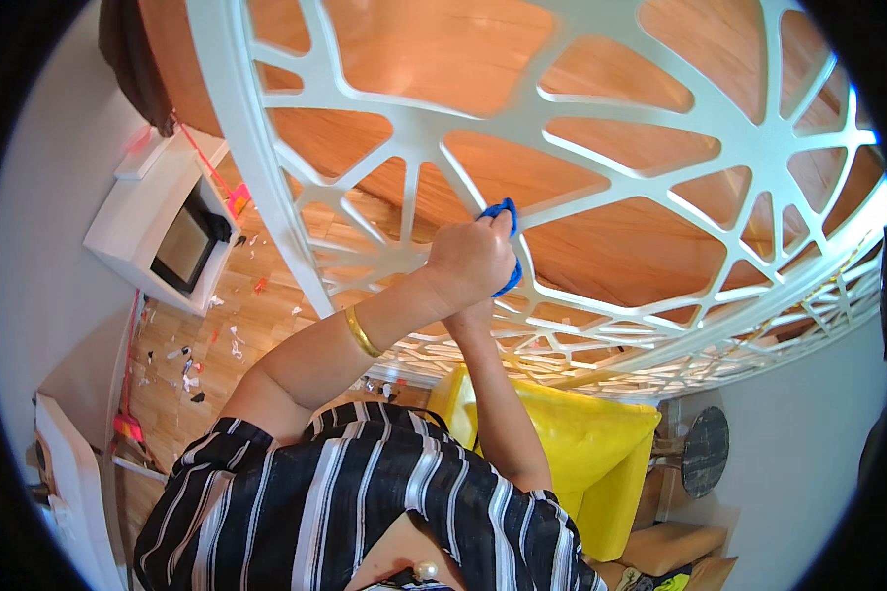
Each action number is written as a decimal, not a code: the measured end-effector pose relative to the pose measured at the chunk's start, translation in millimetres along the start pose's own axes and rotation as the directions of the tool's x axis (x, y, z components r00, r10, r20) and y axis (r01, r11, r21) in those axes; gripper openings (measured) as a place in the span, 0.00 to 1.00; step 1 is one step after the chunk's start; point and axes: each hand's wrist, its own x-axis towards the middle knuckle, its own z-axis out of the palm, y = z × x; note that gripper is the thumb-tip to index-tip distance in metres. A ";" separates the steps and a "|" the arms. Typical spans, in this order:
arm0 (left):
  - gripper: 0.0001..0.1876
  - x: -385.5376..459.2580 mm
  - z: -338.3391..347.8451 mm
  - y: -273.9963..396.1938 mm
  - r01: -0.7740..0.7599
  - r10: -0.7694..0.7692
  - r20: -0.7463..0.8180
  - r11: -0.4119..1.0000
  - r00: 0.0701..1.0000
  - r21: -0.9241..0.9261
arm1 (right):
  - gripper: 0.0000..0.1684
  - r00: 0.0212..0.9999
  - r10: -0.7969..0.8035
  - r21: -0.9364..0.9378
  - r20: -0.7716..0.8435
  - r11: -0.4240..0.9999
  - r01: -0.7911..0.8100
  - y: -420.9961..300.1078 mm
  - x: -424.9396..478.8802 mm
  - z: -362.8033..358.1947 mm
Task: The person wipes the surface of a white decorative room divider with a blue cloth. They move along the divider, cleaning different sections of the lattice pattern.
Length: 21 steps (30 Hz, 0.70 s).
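Note:
In front of me stands a white openwork lattice screen (480, 133) with an irregular web pattern. My left hand (469, 258), with a gold bangle (362, 332) on its forearm, is clenched on a blue cloth (507, 278) against one of the lattice bars. Parts of the cloth stick out above and below the fist. Just below and behind it is my right hand (474, 316), mostly hidden by the left one. Whether its fingers grip the cloth or a bar cannot be seen.
Below the screen stands a yellow armchair (584, 436), with a dark round-topped table (706, 452) at its right. Paper scraps litter the wooden floor (255, 295). A white electric fireplace (162, 229) and a red long-handled dustpan (238, 198) are at left.

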 end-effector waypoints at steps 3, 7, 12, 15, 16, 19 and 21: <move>0.14 3.5 6.6 10.4 0.021 -0.028 -0.056 0.991 0.998 -0.132 | 0.35 0.999 0.001 0.048 -0.050 0.999 0.002 14.5 -2.6 5.4; 0.21 13.0 10.5 24.2 -0.027 -0.003 -0.149 0.980 0.989 -0.196 | 0.34 0.995 -0.020 0.119 -0.102 0.992 0.032 14.8 -4.3 8.2; 0.18 43.3 7.1 56.1 -0.236 0.162 -0.328 0.951 0.931 -0.201 | 0.31 0.998 -0.063 -0.191 0.008 0.979 0.064 24.9 -1.4 6.2; 0.19 59.3 4.5 69.0 -0.289 0.212 -0.330 0.935 0.920 -0.206 | 0.30 0.989 -0.142 -0.295 0.036 0.944 0.146 20.2 -2.5 5.9; 0.21 62.2 7.6 71.9 -0.297 0.224 -0.365 0.942 0.904 -0.158 | 0.30 0.981 -0.196 -0.301 -0.003 0.935 0.186 16.5 -3.0 6.5; 0.25 68.3 15.9 81.8 -0.317 0.255 -0.424 0.945 0.869 -0.081 | 0.31 0.962 -0.267 -0.301 -0.058 0.923 0.238 24.7 -3.4 7.5; 0.25 65.9 18.9 80.9 -0.331 0.289 -0.427 0.943 0.857 -0.027 | 0.32 0.959 -0.276 -0.274 -0.070 0.929 0.247 30.5 -5.6 8.2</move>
